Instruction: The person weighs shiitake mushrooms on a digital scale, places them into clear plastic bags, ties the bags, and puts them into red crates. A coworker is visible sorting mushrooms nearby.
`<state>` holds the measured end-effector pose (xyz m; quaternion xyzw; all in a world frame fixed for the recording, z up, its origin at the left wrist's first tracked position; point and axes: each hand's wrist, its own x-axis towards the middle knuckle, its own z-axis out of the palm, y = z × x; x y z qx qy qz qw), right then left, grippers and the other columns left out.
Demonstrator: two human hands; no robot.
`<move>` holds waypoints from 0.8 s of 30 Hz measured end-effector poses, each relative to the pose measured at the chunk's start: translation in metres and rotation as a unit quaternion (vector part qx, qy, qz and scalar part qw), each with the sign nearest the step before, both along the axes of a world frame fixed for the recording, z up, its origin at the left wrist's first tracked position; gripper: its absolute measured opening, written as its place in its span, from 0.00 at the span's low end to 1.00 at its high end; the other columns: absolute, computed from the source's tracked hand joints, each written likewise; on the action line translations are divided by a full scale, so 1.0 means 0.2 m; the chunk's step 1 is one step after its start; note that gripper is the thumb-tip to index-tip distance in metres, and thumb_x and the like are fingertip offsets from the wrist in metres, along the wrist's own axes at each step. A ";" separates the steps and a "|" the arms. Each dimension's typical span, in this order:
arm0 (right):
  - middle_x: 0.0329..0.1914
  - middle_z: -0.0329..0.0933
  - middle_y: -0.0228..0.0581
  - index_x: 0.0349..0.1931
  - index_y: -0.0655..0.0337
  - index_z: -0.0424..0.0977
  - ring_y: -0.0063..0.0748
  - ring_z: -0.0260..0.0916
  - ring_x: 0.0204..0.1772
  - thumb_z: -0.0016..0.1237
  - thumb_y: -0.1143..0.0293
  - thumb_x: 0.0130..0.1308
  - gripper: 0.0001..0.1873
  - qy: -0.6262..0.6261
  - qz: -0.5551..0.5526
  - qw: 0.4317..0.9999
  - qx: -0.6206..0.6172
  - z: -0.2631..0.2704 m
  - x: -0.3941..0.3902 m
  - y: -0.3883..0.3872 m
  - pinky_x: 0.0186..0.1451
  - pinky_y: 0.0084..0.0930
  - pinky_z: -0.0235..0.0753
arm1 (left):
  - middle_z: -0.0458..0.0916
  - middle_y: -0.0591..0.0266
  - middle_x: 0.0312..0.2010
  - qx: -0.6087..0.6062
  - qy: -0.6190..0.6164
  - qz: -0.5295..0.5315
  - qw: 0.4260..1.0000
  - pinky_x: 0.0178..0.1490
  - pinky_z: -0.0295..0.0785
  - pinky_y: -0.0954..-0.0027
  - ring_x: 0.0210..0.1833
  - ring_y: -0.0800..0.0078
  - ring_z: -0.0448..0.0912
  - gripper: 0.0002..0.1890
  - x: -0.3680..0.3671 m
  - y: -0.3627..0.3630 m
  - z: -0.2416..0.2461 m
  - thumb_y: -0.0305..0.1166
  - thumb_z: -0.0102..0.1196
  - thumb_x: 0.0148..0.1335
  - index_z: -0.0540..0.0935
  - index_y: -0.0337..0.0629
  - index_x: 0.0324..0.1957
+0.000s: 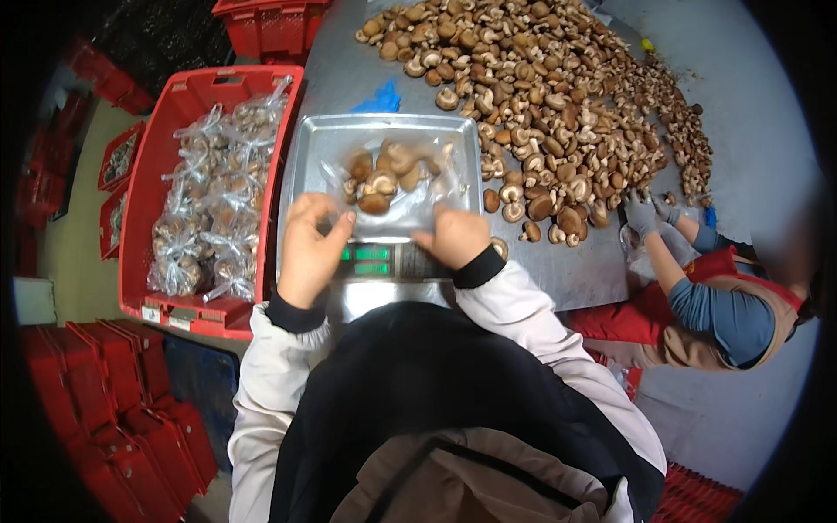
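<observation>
A clear plastic bag (405, 208) with several brown mushrooms (380, 186) in it lies on the metal tray of a weighing scale (387, 121). My left hand (312, 245) is at the bag's left edge, thumb and forefinger near the plastic. My right hand (456, 236) has its fingers closed on the bag's right edge and is blurred. Green digits glow on the scale's display (371, 260) between my wrists. To the right, a large heap of loose mushrooms (556, 124) covers much of the metal table (588, 268).
At the left stands a red plastic crate (276, 189) of tied mushroom bags (229, 196). A blue glove or cloth (382, 98) lies behind the scale. A co-worker's gloved hands (644, 212) touch the heap's right side. Stacked red crates (124, 418) stand at lower left.
</observation>
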<state>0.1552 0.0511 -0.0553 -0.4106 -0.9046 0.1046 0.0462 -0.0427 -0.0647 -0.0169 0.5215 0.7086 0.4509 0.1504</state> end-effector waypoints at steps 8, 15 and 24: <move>0.27 0.74 0.37 0.28 0.63 0.77 0.35 0.69 0.35 0.56 0.77 0.52 0.04 0.346 0.020 0.938 -0.012 0.53 0.26 0.14 0.44 0.28 0.68 | 0.79 0.60 0.41 0.017 -0.295 -0.047 0.954 0.51 0.66 0.75 0.44 0.76 0.74 0.06 -0.05 0.06 0.16 0.24 0.55 0.60 0.81 0.32 0.37; 0.31 0.77 0.34 0.33 0.66 0.74 0.21 0.73 0.35 0.47 0.71 0.66 0.07 0.396 0.045 0.846 -0.354 0.59 0.01 0.25 0.41 0.21 0.72 | 0.80 0.62 0.43 0.071 -0.394 -0.166 0.901 0.52 0.68 0.76 0.45 0.78 0.75 0.14 0.07 0.26 0.12 0.26 0.48 0.65 0.78 0.32 0.50; 0.35 0.78 0.33 0.43 0.67 0.74 0.18 0.74 0.36 0.51 0.77 0.61 0.10 0.333 0.116 0.751 -0.558 0.50 0.09 0.37 0.39 0.14 0.73 | 0.72 0.71 0.26 -0.046 -0.458 -0.269 0.846 0.36 0.67 0.74 0.31 0.80 0.70 0.16 0.10 0.32 -0.07 0.39 0.45 0.69 0.75 0.33 0.39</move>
